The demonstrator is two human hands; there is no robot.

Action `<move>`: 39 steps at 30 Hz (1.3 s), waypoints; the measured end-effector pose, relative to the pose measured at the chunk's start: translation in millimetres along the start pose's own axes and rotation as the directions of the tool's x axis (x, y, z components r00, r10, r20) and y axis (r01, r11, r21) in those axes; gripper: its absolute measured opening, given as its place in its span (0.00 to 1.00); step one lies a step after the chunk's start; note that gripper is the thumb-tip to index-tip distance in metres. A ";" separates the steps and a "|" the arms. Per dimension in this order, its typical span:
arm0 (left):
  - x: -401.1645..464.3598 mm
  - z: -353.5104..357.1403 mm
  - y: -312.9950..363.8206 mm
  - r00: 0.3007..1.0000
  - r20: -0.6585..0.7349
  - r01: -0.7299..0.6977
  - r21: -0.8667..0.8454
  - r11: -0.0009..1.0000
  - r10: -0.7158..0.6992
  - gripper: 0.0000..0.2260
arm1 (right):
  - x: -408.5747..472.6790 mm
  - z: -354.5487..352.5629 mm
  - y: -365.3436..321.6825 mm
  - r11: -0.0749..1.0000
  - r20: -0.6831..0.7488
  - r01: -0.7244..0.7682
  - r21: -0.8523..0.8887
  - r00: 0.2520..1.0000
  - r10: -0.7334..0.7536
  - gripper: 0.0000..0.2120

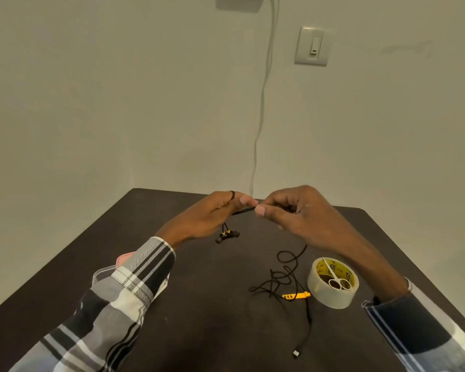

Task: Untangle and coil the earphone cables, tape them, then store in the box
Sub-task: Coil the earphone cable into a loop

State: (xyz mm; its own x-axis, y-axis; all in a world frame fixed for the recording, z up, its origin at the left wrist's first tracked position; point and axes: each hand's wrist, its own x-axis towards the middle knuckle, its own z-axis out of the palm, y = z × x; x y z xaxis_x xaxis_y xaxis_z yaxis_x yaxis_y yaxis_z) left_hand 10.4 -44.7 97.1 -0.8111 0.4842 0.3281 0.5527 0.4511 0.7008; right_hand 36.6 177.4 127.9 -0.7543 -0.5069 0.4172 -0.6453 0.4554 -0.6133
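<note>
Both hands up over the dark table (172, 331), cable stretched between them, coil not yet begun.

Your left hand (212, 214) and right hand (293, 213) each pinch the black earphone cable (243, 209) between thumb and fingertips, with the earbuds (227, 235) dangling under the left. Keep that span taut, and feed the slack from the tangle (279, 277) on the table through your right fingers, loop by loop, so knots show early. The tape roll (330, 287) sits just beside it, scissors (336, 280) resting inside, a yellow tie (297, 295) touching the cable. The box (105, 272) is mostly hidden behind your left sleeve; I can't tell whether it's lidded. The plug (295, 353) lies near you, too small to make out.
</note>
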 end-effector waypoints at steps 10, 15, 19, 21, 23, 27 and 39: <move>-11.9 12.7 0.3 0.988 0.143 0.105 -0.323 0.940 -0.061 0.29 | 26.6 -30.5 -14.6 0.992 -0.016 0.059 -0.116 0.998 -0.062 0.10; -18.3 20.3 0.8 0.988 0.150 0.090 -0.344 0.935 -0.040 0.30 | 41.4 -33.2 -11.1 0.985 -0.023 0.068 -0.157 0.997 -0.072 0.11; -22.7 26.6 4.8 0.978 0.207 0.107 -0.384 0.917 -0.027 0.24 | 51.5 -29.1 0.0 0.992 -0.066 0.072 -0.105 0.995 -0.079 0.12; -24.7 27.8 9.8 0.974 0.228 0.106 -0.446 0.889 -0.002 0.21 | 55.2 -26.6 5.8 0.996 -0.082 0.071 -0.046 0.994 -0.075 0.12; -26.9 26.4 16.0 0.975 0.222 0.097 -0.509 0.855 0.021 0.21 | 58.3 -24.8 12.5 0.997 -0.097 0.066 0.042 0.993 -0.062 0.12; -28.8 21.1 27.3 0.977 0.197 0.074 -0.658 0.750 0.076 0.22 | 59.8 -16.8 27.1 0.974 -0.113 0.057 0.218 0.993 -0.032 0.14; -13.6 7.6 33.2 0.995 -0.001 -0.052 -0.853 0.519 0.098 0.24 | 39.3 66.2 55.7 0.704 -0.062 -0.181 0.687 0.950 0.305 0.08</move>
State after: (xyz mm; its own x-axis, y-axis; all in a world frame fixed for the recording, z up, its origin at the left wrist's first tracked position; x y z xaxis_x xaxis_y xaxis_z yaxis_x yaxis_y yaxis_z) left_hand 41.3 -30.6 111.1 -0.7536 0.5249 0.3957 0.1661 -0.4304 0.8872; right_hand -21.0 134.4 65.7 -0.9211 -0.2973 0.2514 -0.2349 -0.0905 -0.9678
